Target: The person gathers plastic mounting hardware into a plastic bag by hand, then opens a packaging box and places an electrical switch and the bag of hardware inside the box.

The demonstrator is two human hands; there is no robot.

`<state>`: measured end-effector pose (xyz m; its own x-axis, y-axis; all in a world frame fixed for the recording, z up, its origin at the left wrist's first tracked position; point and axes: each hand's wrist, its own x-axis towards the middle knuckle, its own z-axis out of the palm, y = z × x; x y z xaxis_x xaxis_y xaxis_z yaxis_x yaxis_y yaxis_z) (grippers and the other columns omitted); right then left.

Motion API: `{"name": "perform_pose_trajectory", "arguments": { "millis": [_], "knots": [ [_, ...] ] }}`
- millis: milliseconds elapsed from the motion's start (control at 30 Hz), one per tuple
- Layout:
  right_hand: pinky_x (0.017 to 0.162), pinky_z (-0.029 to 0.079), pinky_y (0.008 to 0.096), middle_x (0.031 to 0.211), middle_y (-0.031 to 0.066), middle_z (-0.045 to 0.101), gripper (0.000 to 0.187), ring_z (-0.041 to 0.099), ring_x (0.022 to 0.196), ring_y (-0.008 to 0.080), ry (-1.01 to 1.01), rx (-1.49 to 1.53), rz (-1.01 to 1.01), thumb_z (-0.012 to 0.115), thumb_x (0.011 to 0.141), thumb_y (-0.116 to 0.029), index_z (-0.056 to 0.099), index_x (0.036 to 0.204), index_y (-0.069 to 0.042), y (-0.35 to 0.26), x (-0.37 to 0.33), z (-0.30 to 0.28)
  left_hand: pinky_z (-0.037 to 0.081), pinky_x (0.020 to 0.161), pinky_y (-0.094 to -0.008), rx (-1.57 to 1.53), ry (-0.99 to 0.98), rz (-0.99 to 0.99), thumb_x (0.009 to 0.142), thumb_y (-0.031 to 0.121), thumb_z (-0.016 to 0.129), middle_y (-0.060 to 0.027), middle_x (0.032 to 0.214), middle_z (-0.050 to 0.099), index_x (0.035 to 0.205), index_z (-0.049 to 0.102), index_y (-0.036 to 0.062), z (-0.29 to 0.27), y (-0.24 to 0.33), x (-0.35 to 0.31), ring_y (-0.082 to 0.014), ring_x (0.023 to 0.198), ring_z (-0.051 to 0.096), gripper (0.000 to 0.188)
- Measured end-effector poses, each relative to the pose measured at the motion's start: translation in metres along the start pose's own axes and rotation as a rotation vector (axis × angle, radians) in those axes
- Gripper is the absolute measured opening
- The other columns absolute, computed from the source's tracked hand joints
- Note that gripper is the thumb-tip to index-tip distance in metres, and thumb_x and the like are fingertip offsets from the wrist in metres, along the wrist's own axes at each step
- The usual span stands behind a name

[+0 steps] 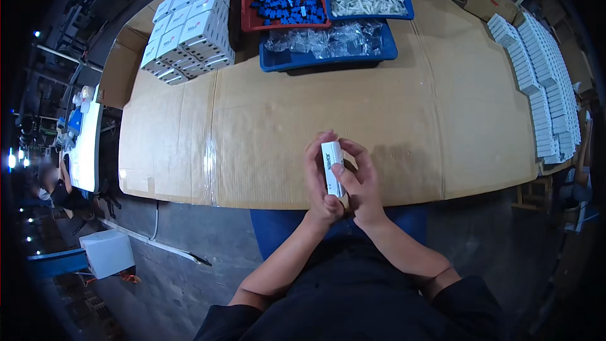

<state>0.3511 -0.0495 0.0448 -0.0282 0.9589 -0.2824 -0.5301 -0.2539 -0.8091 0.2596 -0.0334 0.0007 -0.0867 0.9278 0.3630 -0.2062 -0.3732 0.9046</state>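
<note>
Between my two hands, over the table's near edge, is a small white box [331,158] with dark print, its long side pointing away from me. My left hand [315,173] wraps its left side, with the thumb near the lower end. My right hand [363,180] closes on it from the right, its thumb pressed on the printed face. Part of the box is hidden behind the fingers.
Cardboard covers the table [284,120]. White boxes [189,31] are stacked at the far left. Behind stand a red tray [286,27] of blue parts, a blue tray [410,9] of small white pieces and another blue tray [328,63] with clear bags. Rows of white boxes [543,88] line the right. Someone [57,183] sits far left.
</note>
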Motion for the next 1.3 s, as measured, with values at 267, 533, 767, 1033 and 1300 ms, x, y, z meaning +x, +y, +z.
{"name": "perform_pose_trajectory", "arguments": {
  "millis": [267,533,767,1033,1300],
  "knots": [
    [0.109,0.049,0.0366,0.145,0.0161,0.058,0.057,0.057,0.135,0.0232,-0.098,-0.062,-0.061,0.068,0.103,-0.020,0.046,0.152,0.002,0.011,-0.012,0.002,0.043,0.110,-0.0481,0.249,-0.010,0.071,0.088,0.089,0.048,-0.0236,0.138,0.049,0.148,0.042,-0.0096,-0.014,-0.004,-0.011,-0.0342,0.129,0.053,0.116],
    [0.112,0.047,0.0369,0.146,0.0168,0.060,0.057,0.058,0.136,0.0241,-0.087,-0.227,-0.220,0.064,0.106,-0.020,0.045,0.155,0.003,0.017,-0.022,0.002,0.046,0.107,-0.0457,0.188,0.007,0.064,0.083,0.096,0.043,-0.0189,0.138,0.051,0.146,0.044,-0.0026,-0.016,-0.008,-0.012,-0.0307,0.127,0.056,0.117],
    [0.109,0.047,0.0338,0.149,0.0197,0.059,0.051,0.060,0.132,0.0217,-0.114,-0.392,-0.324,0.051,0.112,-0.022,0.046,0.155,0.005,0.007,-0.022,0.005,0.048,0.102,-0.0466,0.259,0.044,0.097,0.096,0.084,0.031,-0.0233,0.128,0.061,0.136,0.052,-0.0075,-0.010,0.004,-0.007,-0.0342,0.119,0.058,0.102],
    [0.107,0.047,0.0311,0.136,0.0149,0.067,0.049,0.061,0.124,0.0170,-0.058,-0.431,-0.338,0.045,0.115,-0.024,0.050,0.151,0.008,0.003,-0.014,0.006,0.046,0.104,-0.0447,0.207,0.067,0.035,0.094,0.086,0.032,-0.0209,0.128,0.060,0.136,0.051,-0.0070,-0.005,0.000,0.003,-0.0332,0.120,0.057,0.104],
    [0.122,0.033,0.0403,0.160,0.0212,0.039,0.064,0.041,0.149,0.0322,-0.263,-0.458,-0.127,0.046,0.113,-0.042,0.044,0.157,0.003,-0.030,0.014,-0.012,0.032,0.123,-0.0485,0.114,-0.065,-0.240,0.081,0.095,0.052,-0.0156,0.163,0.036,0.169,0.009,0.0066,-0.015,-0.010,0.005,-0.0314,0.152,0.036,0.132]
  ]
}}
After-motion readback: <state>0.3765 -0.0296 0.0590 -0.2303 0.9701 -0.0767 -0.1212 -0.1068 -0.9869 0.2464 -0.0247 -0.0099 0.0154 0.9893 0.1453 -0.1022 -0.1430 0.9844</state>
